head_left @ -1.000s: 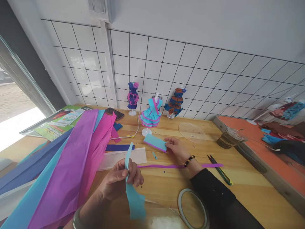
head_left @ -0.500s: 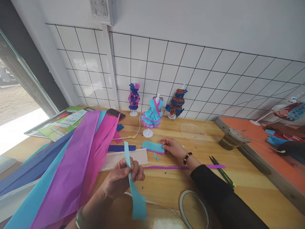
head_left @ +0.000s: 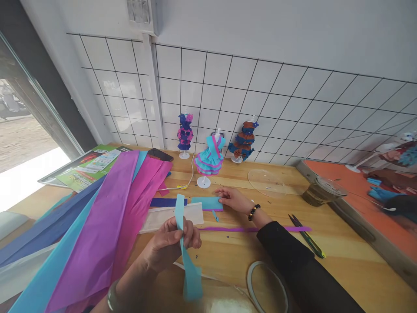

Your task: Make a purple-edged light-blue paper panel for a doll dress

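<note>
On the wooden table [head_left: 342, 265], near its front edge, the left hand [head_left: 169, 245] holds a light blue paper strip [head_left: 185, 252] upright, thumb and fingers closed in a pinch about the strip's middle; the upper end stands above the fist, the lower end hangs loose and flares below it. The right hand [head_left: 233, 199] reaches forward and lies on a folded light blue pad [head_left: 206, 203] edged in purple, fingertips pressed on its right end; whether the fingers grip it or only press it flat, I cannot tell. The pad lies on the table just in front of the turquoise paper dress [head_left: 209, 158] on its stand, beside a dark blue strip [head_left: 167, 202] and a white sheet [head_left: 163, 216].

Judgement on handling: the strip is thin crepe-like paper, so the pinch should stay light and near the middle to avoid creasing or tearing. The pad wants even fingertip pressure so its folds stay aligned. The long purple strip [head_left: 228, 228] lies under the right forearm and could be dragged; the scissors [head_left: 308, 241] and tape roll [head_left: 267, 287] lie clear to the right.

Versus the frame one second back: the pad has come down from a tilted, lifted position to flat on the table. The right hand has moved with it, a little farther forward. The left hand has kept its pinch; the strip's hanging end has swung slightly. The camera view has shifted slightly. Long coloured sheets [head_left: 97, 234] at left are unchanged.
</note>
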{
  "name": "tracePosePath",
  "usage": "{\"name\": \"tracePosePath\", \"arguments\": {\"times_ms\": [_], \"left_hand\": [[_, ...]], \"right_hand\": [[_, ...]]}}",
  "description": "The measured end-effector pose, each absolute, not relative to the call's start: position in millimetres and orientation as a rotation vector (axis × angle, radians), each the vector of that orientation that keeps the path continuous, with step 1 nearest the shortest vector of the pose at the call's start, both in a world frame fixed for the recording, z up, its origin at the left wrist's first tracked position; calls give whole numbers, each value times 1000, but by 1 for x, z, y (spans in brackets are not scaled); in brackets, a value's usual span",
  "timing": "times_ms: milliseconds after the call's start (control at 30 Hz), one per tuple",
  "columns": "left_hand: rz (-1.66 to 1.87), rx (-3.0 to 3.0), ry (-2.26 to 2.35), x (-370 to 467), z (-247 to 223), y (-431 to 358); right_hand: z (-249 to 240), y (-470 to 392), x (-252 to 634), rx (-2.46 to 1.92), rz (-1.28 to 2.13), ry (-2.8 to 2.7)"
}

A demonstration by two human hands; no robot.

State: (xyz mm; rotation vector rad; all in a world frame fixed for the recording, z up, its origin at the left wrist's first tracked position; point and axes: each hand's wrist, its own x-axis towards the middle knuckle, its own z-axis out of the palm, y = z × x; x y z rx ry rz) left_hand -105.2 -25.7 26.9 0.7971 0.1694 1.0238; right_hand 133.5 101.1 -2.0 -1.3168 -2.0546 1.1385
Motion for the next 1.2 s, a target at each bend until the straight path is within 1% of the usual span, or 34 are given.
{"name": "tracePosePath", "arguments": {"times_ms": [133,333,400,533,700,933,1000,1100,1200], "left_hand": [[1041,769,167,-109,22,-23],[1032,740,138,-110,26,-23],[1029,749,117,-108,28,-25],[1005,768,94,-104,26,-26],[1002,747,123,-108,25,-25],[1045,718,157,-110,26,-27],[1054,704,162,-109,25,-27],[1053,690,161,-109,23,-28],[1060,685,180,-109,24,-28]], "right_hand": [[-4,104,121,-1348,1069,-2094],[11,82,149,-1465,775,-2134],[15,67,151,-1468,728,-2187],[13,44,132,-1389,776,-2344],[14,42,115,-1393,784,-2360],[58,15,172,-1465,945,-2148],[69,-3,188,-1493,1042,-1976],[76,-31,200,-1538,1124,-1811],[76,-53,204,-1567,1108,-1737]]}}
